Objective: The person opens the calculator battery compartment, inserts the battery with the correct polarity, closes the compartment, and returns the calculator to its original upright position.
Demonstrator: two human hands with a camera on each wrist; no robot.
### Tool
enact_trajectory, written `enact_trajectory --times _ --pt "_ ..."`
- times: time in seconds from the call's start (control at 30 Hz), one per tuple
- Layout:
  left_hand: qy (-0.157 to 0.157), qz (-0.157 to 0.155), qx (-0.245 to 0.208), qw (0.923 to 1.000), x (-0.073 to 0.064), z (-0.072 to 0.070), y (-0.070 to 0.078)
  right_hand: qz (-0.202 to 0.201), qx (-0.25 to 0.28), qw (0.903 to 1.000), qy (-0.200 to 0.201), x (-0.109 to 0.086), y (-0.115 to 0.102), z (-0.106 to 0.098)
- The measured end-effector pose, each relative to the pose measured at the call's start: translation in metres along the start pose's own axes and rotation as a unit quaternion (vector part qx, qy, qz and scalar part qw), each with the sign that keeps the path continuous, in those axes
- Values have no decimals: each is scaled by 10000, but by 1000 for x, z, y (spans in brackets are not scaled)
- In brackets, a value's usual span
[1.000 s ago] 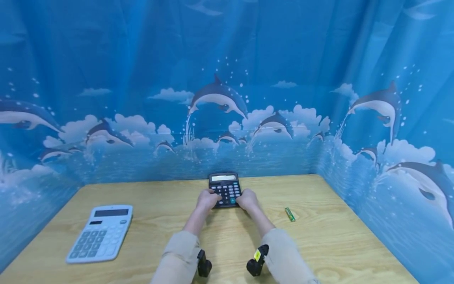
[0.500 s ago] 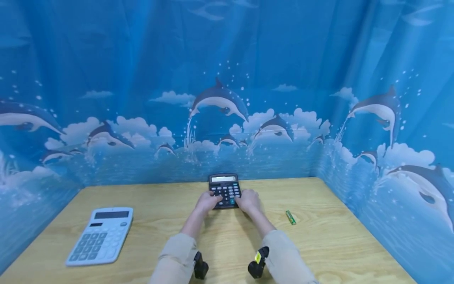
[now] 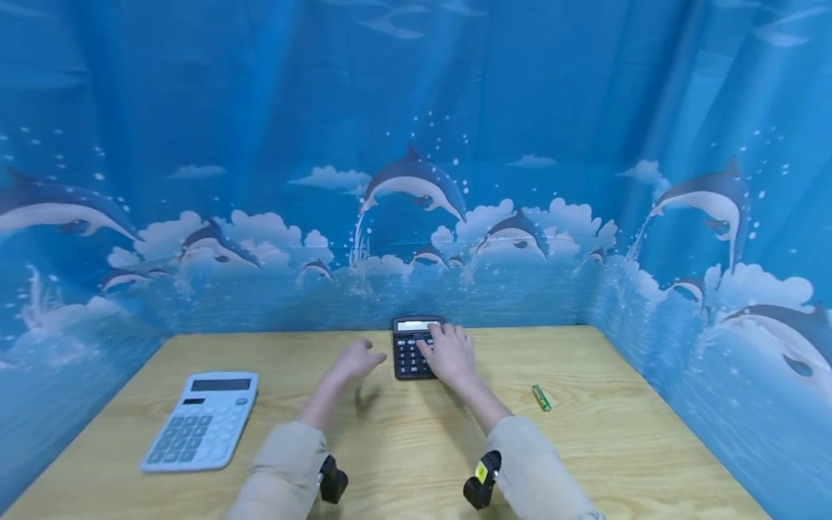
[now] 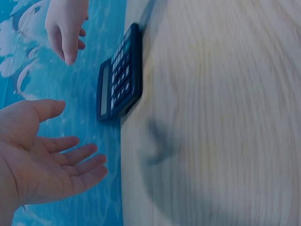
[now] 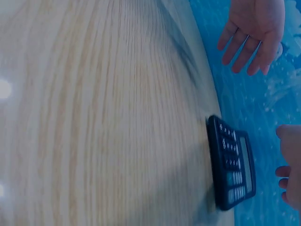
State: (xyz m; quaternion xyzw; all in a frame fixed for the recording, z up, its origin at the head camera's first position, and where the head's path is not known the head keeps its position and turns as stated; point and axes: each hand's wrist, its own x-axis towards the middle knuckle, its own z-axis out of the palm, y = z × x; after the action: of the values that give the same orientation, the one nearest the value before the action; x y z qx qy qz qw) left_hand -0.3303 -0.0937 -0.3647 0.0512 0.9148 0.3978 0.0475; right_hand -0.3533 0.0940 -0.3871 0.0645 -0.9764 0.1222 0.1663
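A black calculator lies at the back of the table, its display at the far side. Just left of it, my left hand hovers above the table, palm facing inward and fingers spread in the left wrist view, with nothing held. My right hand covers the calculator's right side in the head view. The left wrist view shows that right hand apart from the calculator, its fingers relaxed. Only part of my right hand appears in the right wrist view, beside the calculator.
A larger pale blue-white calculator lies on the left of the wooden table. A green battery-like cylinder lies to the right. Behind the table hangs a blue curtain with dolphins.
Both hands have let go of the black calculator's sides. My left hand has moved left, away from it; my right hand has lifted and shifted over its right part.
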Motion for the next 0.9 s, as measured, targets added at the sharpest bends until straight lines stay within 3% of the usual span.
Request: enact_trajectory --times 0.3,0.53,0.9 --pt "-84 66 163 9998 -10 -34 -19 -416 211 9989 -82 -2 -26 -12" --pt "34 -25 -198 9998 -22 -51 -35 -688 496 9957 -370 -7 -50 -16" --pt "107 -155 -119 9998 -38 -75 -49 -992 950 9885 -632 -16 -82 -13"
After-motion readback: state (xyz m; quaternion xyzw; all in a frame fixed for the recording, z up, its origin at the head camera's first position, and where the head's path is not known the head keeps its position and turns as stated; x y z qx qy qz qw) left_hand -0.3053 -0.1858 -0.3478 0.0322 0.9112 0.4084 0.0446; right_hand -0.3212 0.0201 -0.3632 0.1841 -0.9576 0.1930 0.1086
